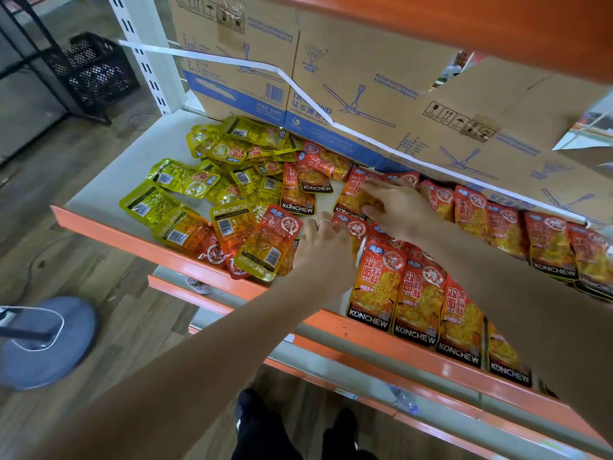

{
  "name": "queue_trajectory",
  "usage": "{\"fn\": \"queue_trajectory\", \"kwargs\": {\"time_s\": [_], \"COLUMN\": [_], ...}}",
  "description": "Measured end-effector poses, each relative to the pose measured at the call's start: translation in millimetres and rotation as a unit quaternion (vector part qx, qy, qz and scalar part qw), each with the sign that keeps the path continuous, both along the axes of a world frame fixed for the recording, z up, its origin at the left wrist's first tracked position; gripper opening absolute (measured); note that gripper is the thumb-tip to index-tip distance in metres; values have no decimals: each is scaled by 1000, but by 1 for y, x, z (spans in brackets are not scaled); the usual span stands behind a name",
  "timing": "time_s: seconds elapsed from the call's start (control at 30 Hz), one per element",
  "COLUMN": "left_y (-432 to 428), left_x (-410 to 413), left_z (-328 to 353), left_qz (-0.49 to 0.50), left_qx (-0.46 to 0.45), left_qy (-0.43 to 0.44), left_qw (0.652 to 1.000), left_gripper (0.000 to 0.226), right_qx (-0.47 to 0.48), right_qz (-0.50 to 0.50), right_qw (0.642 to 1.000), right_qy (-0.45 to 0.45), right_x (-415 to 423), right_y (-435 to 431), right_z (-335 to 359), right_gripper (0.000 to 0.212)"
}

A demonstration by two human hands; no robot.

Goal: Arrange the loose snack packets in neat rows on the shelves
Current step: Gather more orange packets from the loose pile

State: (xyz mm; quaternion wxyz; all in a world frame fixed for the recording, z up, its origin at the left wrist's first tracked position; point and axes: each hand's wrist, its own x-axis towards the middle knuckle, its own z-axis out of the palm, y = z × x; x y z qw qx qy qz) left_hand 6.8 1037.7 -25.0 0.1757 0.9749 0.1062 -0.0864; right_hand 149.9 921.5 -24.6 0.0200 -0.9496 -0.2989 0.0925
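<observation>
Head view: right hand (399, 207), spread flat, presses an orange-red foil snack packet (351, 197) at frame centre; left hand (323, 242), grip unclear, sits nearer the loose yellow packets (185, 190) at left.

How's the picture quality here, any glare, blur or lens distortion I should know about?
Head view: soft, even light with faint shadows; white glare on the glossy yellow packets; the wide-angle lens slightly bows the orange shelf edge; the grey round base at lower left is blurred.
</observation>
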Motion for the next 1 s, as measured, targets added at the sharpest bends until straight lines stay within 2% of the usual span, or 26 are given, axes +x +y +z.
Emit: {"fn": "queue_trajectory", "kwargs": {"time_s": [0.13,0.23,0.4,0.53,1.0], "left_y": [0,3,9,6,10], "left_x": [5,10,21,28,40], "left_z": [-3,-7,-18,-20,-27], "left_qz": [5,-5,-60,-64,-69], "left_qx": [-4,6,48,40,46], "left_qy": [-3,-15,-27,-29,-46], "left_qw": [1000,1000,997,997,995], "left_gripper": [50,59,59,58,53], "right_qx": [47,86,45,19,-16], "right_qz": [-22,-51,-52,-35,-37], "right_qw": [999,995,998,999,999], "right_qy": [-14,-24,-15,-17,1], "right_x": [-1,-2,-1,-1,-4], "right_y": [-2,-8,-23,-33,-41], "right_z": [-3,0,4,5,9], "right_gripper": [52,50,53,47,53]}}
